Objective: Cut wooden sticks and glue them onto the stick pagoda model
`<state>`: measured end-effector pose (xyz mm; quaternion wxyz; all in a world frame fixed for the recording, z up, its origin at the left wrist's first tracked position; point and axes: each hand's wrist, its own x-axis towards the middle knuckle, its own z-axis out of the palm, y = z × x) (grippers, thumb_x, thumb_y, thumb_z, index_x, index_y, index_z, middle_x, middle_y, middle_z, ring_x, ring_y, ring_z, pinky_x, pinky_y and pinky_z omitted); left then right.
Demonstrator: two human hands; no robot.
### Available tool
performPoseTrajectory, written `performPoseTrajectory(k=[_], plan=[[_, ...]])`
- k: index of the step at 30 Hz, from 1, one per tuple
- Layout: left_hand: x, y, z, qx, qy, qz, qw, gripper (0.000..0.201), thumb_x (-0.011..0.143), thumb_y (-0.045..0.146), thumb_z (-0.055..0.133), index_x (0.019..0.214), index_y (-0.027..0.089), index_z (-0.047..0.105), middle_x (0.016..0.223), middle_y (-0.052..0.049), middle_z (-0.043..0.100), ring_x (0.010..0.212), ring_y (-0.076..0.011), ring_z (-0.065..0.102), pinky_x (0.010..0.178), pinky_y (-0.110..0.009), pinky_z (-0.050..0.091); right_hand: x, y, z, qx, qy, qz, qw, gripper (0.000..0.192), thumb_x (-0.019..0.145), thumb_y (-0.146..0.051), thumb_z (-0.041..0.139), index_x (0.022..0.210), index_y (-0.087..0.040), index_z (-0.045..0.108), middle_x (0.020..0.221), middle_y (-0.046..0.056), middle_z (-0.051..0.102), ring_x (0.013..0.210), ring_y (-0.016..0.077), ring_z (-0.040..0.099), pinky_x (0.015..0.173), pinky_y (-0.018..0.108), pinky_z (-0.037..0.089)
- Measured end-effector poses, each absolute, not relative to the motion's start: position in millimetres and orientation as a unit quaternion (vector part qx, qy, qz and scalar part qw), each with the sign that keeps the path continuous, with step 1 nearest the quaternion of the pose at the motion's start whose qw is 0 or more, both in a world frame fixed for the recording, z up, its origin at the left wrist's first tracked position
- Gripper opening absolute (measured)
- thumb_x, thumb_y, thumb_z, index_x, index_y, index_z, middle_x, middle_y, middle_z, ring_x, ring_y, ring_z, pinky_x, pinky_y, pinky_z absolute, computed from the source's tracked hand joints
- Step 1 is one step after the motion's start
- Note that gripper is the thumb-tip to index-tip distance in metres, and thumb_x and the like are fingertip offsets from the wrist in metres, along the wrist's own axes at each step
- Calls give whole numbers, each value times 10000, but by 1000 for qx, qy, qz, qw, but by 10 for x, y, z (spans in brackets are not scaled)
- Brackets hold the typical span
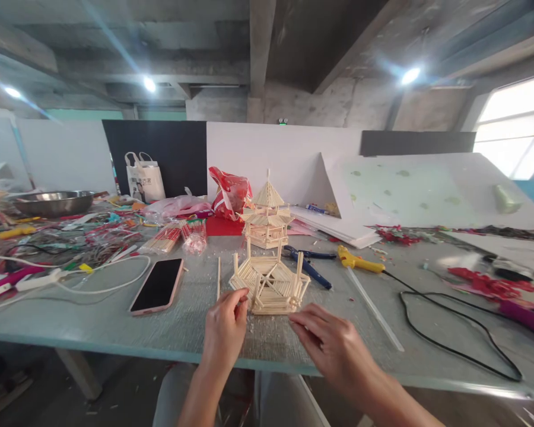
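the stick base [270,286], a low six-sided frame of thin wooden sticks with short posts standing up at its corners, sits on the bench [115,326] just beyond both my hands, straight ahead of me and near the front edge. it lies flat and broad, with no real long axis. my left hand [225,328] is the nearer one: it touches the base's front-left corner, fingertips pinched together there, though i cannot tell whether a loose stick is between them. my right hand [333,347] comes in from the front-right, palm down, fingers loosely stretched toward the base's front edge, gripping nothing. both forearms rise from below, angled inward toward the base.

right behind the base stands the tiered stick tower [267,216] with its pointed roof. left of the base a single stick [218,277] lies pointing away from me, and further left a phone [157,285] lies face up. right of the base lie blue-handled pliers [309,265], a yellow-handled tool [360,260] and a black cable [454,338].
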<state>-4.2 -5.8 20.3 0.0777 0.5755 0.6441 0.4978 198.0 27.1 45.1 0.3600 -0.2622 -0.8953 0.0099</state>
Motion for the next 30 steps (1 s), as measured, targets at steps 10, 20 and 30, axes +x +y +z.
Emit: performPoseTrajectory(k=[10,20,30], plan=[[-53,-101,216,599,642,475,62,249,819,188,442,980,214,631,905,-31,698,798,-152,656,679,-231,494,1503,409,321,-301,-895,-37,328,245,895,-217,392,868,-199,635,791,30,614,712,122,609,597,200,435],[-52,-78,189,598,642,474,75,245,832,195,439,977,207,635,943,-41,692,876,-162,647,703,-231,493,1450,420,283,-310,-892,-66,323,251,899,-212,394,923,-208,644,773,25,614,664,113,603,558,192,417],[-52,-59,177,594,644,474,85,246,836,204,436,986,207,631,957,-41,694,852,-154,654,666,-213,493,1464,428,291,-305,-893,-70,323,269,911,-212,368,911,-206,637,779,29,613,663,100,588,572,176,415]])
